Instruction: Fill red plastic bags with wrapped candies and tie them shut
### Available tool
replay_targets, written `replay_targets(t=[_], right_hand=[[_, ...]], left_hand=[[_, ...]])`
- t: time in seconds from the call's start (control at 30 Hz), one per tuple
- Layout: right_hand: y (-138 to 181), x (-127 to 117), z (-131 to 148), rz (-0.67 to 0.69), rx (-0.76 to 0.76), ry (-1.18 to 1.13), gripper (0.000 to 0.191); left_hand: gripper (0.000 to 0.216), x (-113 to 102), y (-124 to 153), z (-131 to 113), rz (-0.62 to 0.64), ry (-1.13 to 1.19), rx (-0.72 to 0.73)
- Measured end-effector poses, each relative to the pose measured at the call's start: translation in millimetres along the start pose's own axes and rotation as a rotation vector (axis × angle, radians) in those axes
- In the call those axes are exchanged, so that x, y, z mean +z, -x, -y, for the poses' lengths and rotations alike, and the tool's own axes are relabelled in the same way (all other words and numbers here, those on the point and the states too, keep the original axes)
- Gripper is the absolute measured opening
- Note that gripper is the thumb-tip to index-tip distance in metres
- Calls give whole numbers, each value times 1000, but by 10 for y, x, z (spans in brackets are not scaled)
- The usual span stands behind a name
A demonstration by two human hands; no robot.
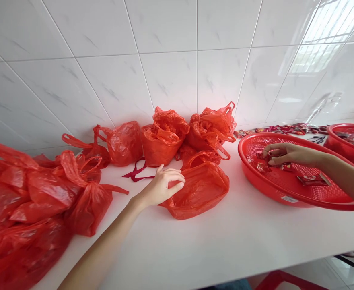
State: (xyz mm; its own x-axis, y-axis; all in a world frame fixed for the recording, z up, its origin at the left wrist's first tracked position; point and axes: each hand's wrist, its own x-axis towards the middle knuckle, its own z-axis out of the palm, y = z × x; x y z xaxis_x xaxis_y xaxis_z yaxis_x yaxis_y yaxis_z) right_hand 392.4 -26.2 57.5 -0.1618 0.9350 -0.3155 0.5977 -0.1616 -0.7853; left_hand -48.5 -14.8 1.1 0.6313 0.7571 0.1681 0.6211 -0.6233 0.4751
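My left hand is at the left edge of a red plastic bag that lies with its mouth spread wide on the white table. Its fingers are loosely curved, with a gap to the thumb and nothing visible between them. Over on the right, my right hand reaches into a red plastic basket with holes in it. Its fingers are closed on small red-wrapped packets, partly hidden by the hand. A larger red packet and a small packet lie on the basket's floor.
Knotted, filled red bags are piled at left. More red bags stand along the tiled wall, near a dark red ribbon. A second basket with packets, loose packets and black scissors are at right.
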Motion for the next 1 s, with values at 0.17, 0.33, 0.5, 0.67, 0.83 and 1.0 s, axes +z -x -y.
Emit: replay_targets(t=[0.17, 0.33, 0.5, 0.67, 0.83, 1.0], right_hand=[[34, 39, 100, -28, -38, -55, 51], [62, 240, 430, 16, -224, -125, 41], [-119, 756, 808, 335, -261, 38, 41], [-405, 1266, 919, 328, -317, 109, 47], [-532, 1531, 994, 228, -375, 131, 24], [-607, 1691, 1037, 208, -507, 248, 15]], left_hand=[[29, -59, 52, -5, 11, -113, -89], [37, -84, 133, 14, 113, -196, -266], [40, -13, 135, 1, 177, -140, -238], [44, -16, 110, -115, 221, -89, -283], [45, -46, 105, -165, 238, -90, -294], [42, -51, 114, -187, 236, -98, -268]])
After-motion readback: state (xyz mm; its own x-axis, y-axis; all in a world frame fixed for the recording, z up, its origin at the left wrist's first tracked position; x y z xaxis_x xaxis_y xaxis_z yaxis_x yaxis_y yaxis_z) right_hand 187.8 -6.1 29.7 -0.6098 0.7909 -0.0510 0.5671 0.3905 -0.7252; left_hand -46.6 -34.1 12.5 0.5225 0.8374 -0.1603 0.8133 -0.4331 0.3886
